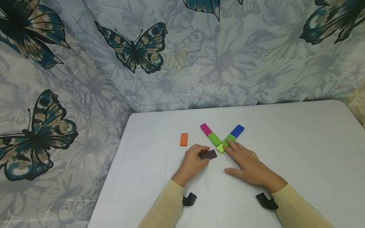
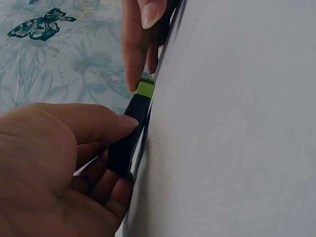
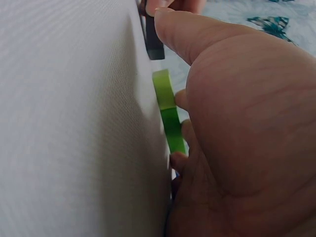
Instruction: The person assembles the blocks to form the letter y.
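My left hand (image 1: 190, 163) pinches a dark rectangular block (image 1: 209, 154) between thumb and fingers, just left of the lime block (image 1: 220, 148). In the left wrist view the dark block (image 2: 127, 136) points toward the lime block. My right hand (image 1: 248, 166) lies spread with its fingers extended, fingertips at the lime block and the right green block (image 1: 230, 137). Beyond that one sits a blue block (image 1: 237, 130). Another green block (image 1: 214, 138) and a magenta block (image 1: 206, 129) run up to the left, so the blocks form a V.
An orange block (image 1: 183, 139) lies apart, left of the V and beyond my left hand. All of it is on a white-covered table (image 1: 308, 142). Butterfly-patterned cloth (image 1: 182, 63) hangs behind and to the left. Black straps (image 1: 189, 199) show at both wrists.
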{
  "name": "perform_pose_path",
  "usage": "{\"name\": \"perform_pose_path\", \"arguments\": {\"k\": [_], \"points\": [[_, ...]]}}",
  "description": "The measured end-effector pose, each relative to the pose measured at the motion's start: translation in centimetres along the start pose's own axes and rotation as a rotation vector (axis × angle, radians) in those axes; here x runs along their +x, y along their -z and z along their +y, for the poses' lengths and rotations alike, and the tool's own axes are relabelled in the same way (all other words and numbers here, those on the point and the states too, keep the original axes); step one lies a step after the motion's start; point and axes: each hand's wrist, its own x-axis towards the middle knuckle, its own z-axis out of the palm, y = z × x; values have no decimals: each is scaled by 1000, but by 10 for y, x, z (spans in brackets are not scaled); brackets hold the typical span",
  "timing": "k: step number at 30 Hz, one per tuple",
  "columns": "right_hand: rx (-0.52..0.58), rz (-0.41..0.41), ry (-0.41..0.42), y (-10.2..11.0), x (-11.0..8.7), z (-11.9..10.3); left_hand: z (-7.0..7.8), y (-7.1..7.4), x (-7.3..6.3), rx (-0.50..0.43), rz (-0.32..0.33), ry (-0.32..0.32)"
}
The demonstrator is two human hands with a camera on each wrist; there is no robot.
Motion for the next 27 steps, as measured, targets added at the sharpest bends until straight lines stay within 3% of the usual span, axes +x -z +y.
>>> {"name": "perform_pose_path", "arguments": {"k": [3,9,12,27], "points": [[2,-10,-6,-1,0,0,-3,3,0,-12,-49,10],[-4,-20,-20,-2,2,2,-12,22,1,-37,-223,44],[-6,-22,-27,-2,2,2,-15,29,1,-70,-263,36],[-13,-10,-12,3,0,-4,-16,22,1,-98,-178,41]]}}
